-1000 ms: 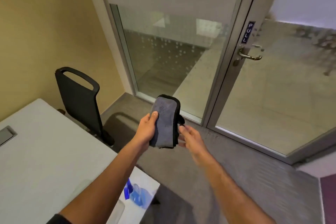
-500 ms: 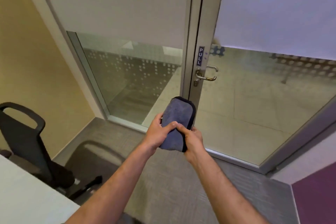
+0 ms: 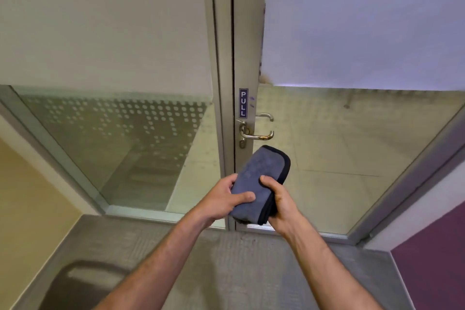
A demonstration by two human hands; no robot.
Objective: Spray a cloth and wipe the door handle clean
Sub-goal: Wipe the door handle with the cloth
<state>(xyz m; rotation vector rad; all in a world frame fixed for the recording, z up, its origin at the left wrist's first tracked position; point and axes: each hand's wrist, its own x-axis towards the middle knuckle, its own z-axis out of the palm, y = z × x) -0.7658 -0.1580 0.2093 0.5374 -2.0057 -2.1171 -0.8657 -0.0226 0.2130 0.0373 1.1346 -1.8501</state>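
Observation:
A folded grey cloth (image 3: 261, 173) with a dark edge is held upright in front of me. My left hand (image 3: 224, 200) grips its lower left side with the thumb across the front. My right hand (image 3: 279, 199) grips its lower right side, thumb on the front. Just above the cloth's top, the silver lever door handle (image 3: 256, 135) sticks out to the right from the metal door frame, under a blue PULL sign (image 3: 243, 103). The cloth and the handle are apart. No spray bottle is in view.
The glass door (image 3: 352, 146) is on the right, a fixed glass panel (image 3: 125, 146) with a dot pattern on the left. Grey carpet (image 3: 239, 272) lies below. A dark chair back (image 3: 83, 282) shows at the bottom left. A purple wall (image 3: 437, 259) stands at the lower right.
I have come closer to the door; the handle is now near the centre, just above the cloth. My right hand went from touching the cloth to gripping it. The table and chair slid out of view.

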